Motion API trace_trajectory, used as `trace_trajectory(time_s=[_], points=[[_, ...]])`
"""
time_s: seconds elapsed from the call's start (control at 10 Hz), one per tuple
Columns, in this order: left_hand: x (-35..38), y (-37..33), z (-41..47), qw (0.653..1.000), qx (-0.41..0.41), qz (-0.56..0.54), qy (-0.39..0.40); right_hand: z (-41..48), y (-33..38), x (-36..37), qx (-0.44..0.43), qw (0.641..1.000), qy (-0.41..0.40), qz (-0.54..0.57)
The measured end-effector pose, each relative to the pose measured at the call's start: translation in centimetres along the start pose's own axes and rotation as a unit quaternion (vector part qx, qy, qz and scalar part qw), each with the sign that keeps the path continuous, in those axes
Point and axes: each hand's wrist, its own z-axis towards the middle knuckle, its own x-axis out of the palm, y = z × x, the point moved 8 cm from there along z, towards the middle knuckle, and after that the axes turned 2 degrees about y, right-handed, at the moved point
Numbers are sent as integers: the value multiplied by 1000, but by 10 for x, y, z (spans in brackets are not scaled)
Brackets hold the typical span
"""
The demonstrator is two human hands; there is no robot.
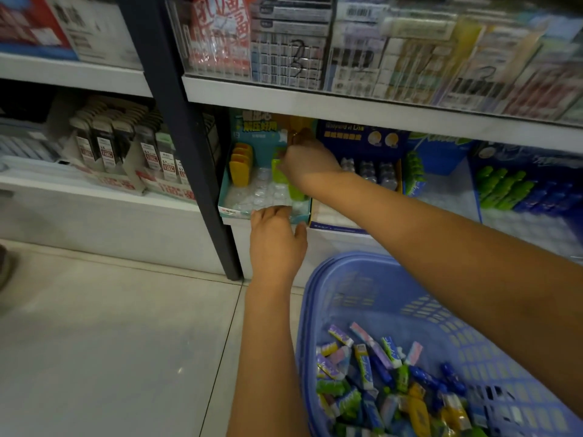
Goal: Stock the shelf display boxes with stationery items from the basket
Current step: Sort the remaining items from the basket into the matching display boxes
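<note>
Fingers (272,213) of left hand (277,239) rest flat on teal display box (224,188) front rim; right hand (307,165) fingers pinch green item (276,176) inside it.

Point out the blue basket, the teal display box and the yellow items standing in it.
blue basket (362,254): head view, on its far rim.
teal display box (225,184): head view, on its left wall.
yellow items (240,171): head view, on the front face of the nearest one.

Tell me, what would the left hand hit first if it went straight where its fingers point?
Likely the front lip of the teal display box; the left hand seems to touch it, though depth is unclear.
</note>
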Motion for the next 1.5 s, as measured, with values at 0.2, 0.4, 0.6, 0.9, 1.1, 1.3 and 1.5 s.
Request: trace_trajectory(time_s=[0.2,0.4,0.6,0.9,1.1,1.3,1.5], points=[[-8,-34,-22,992,43,-114,-42,-70,-18,-32,-124,990,-62,-36],[104,-53,-53,962,36,42,266,-189,-163,27,39,995,89,21],[220,-16,-155,777,17,245,579,-311,-203,176,9,879,476,-1],[261,48,-188,803,-82,276,522,-337,-209,240,-85,883,462,15],[257,37,-179,805,-47,282,519,-308,-240,195,55,881,396,251],[229,10,-142,834,-211,-54,507,-282,-244,131,144,829,319,436],[165,-28,-99,840,-232,-289,396,-245,-217,56,97,866,202,447]])
